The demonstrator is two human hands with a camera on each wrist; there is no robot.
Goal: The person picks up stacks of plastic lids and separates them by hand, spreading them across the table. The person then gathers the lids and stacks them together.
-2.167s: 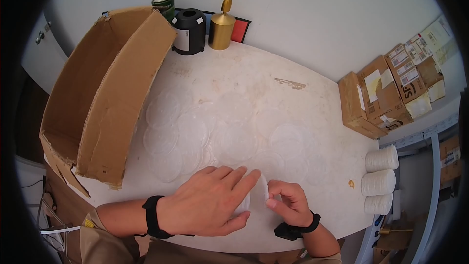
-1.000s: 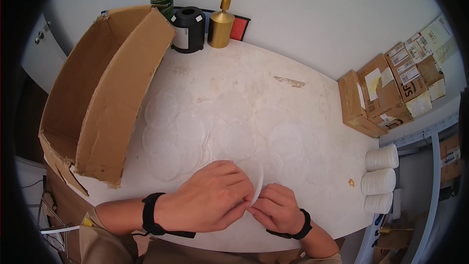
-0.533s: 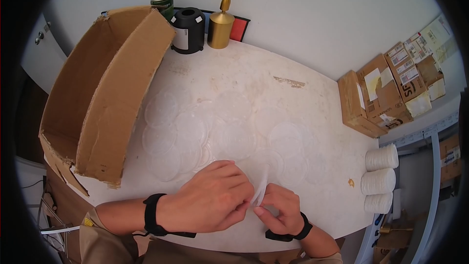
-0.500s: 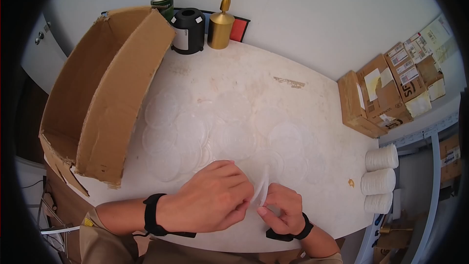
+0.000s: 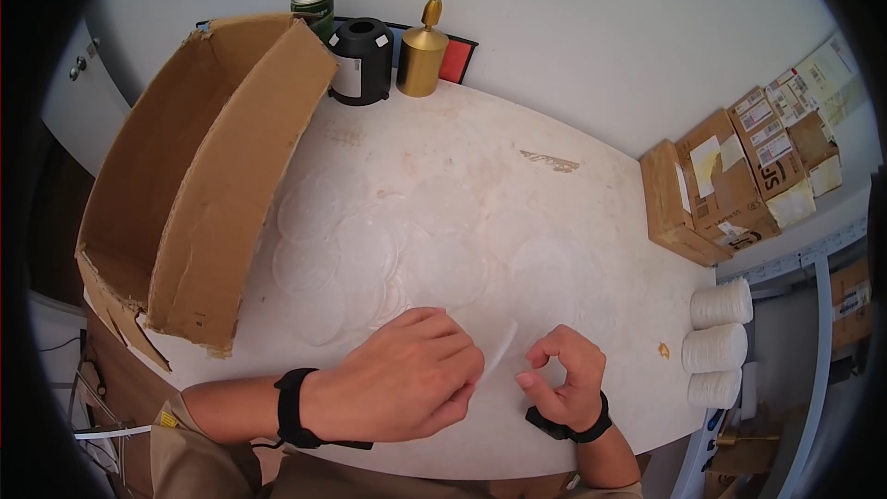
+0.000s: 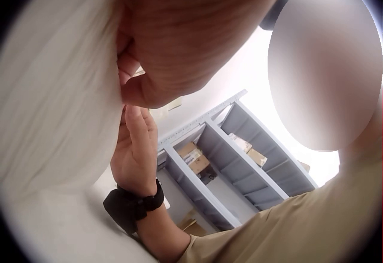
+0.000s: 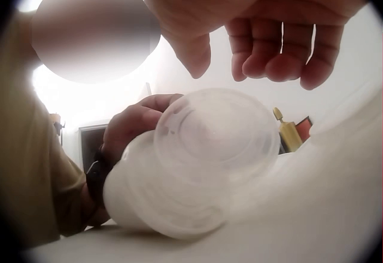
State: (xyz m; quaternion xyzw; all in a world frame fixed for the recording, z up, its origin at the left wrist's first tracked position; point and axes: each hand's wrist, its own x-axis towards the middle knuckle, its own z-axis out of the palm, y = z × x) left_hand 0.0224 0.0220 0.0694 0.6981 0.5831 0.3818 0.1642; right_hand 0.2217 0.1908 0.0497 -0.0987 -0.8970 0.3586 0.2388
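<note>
Frankly, I'm worrying about the translucent lid [image 7: 218, 134]: it is standing on edge above the desk [image 5: 443, 143], and the left hand [image 5: 397, 383] is curling its fingers round one side of the rim only (a thin hold, in my judgement). If that pinch is slackening, the lid could be slipping down among the flat lids [image 5: 447, 268], or dislodging the cylinder-like stack [image 7: 179, 206] just below it. How many pieces those fingers are gripping, I cannot tell. The right hand [image 5: 568, 379] is hanging clear, thumb and fingers parted, holding nothing. Half a second ago its fingers were pinching at the lid's edge; now I'm seeing a gap there.
</note>
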